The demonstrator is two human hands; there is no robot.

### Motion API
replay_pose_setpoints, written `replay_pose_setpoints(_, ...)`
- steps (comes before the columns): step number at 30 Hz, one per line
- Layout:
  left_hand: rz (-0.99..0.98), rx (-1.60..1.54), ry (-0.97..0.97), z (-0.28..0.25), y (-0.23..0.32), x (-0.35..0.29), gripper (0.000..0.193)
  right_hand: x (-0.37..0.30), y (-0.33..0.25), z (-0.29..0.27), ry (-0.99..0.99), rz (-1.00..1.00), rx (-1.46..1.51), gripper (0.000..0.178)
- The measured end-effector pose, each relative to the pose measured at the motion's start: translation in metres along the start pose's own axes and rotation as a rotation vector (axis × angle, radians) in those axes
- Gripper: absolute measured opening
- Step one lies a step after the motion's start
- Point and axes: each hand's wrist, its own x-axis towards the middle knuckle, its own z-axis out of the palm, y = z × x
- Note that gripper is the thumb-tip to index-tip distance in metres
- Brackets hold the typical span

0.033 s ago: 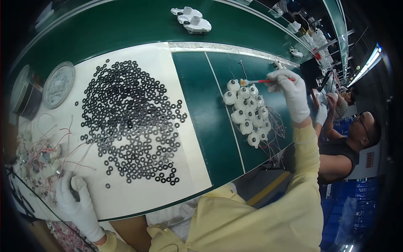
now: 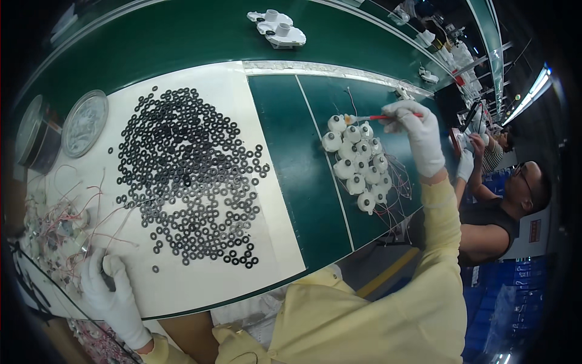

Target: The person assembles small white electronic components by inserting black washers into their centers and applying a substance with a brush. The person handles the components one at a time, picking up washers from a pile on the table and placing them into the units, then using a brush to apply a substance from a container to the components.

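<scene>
So in the head view, the right hand (image 2: 418, 136), white-gloved, is up right of centre with its fingers pinched around a slim red-handled brush (image 2: 377, 117). The handle runs pretty much sideways, and the bristle end points left, right at the top of a bunch of round white plastic housings (image 2: 362, 164). Can't tell if the bristles are actually touching one or just above it. The housings sit packed together right of centre on the green worktop (image 2: 276, 124), mostly with a dark round bit in the middle, and thin wires (image 2: 397, 185) trail off their right side.

Left hand (image 2: 115, 297), also gloved, is at the lower left near the worktop edge. Its fingers are loosely curled with a gap to the thumb, right beside a tangle of small parts with red and white leads (image 2: 57, 233).

Left of centre there's a huge spread of black rings (image 2: 188, 176) on a white sheet (image 2: 170, 288). A clear tub (image 2: 41, 136) and a round clear lid (image 2: 86, 123) are at the upper left, some white plastic fittings (image 2: 282, 35) at the top, and a co-worker (image 2: 485, 230) in a dark sleeveless top at far right.
</scene>
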Motion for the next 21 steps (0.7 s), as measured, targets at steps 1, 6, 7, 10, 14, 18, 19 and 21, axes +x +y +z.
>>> replay_pose_setpoints(1,0.004,0.006,0.001,0.0,0.0,0.0,0.029,0.0,0.003,0.004,0.007,0.004,0.0,0.023)
replay_pose_setpoints(6,-0.002,0.039,0.014,-0.001,0.002,0.0,0.029,0.007,0.004,0.013,-0.005,0.019,-0.024,0.023)
replay_pose_setpoints(7,-0.016,0.038,0.009,-0.002,0.003,0.0,0.029,0.009,0.004,0.012,-0.013,0.024,-0.015,0.024)
replay_pose_setpoints(10,-0.032,0.028,-0.002,-0.001,0.004,0.001,0.029,0.013,0.01,0.011,-0.027,0.039,0.008,0.024)
replay_pose_setpoints(14,-0.014,0.058,0.004,-0.002,0.007,0.0,0.029,0.014,0.012,0.012,-0.027,0.024,0.027,0.024)
replay_pose_setpoints(18,-0.015,0.044,0.0,-0.003,0.007,0.001,0.029,0.016,0.015,0.013,-0.041,0.031,0.018,0.024)
replay_pose_setpoints(19,-0.018,0.037,0.005,-0.003,0.007,0.001,0.029,0.017,0.017,0.013,-0.04,0.027,0.021,0.024)
replay_pose_setpoints(21,-0.026,0.026,0.013,-0.001,0.007,0.001,0.029,0.017,0.019,0.013,-0.04,0.024,0.024,0.024)
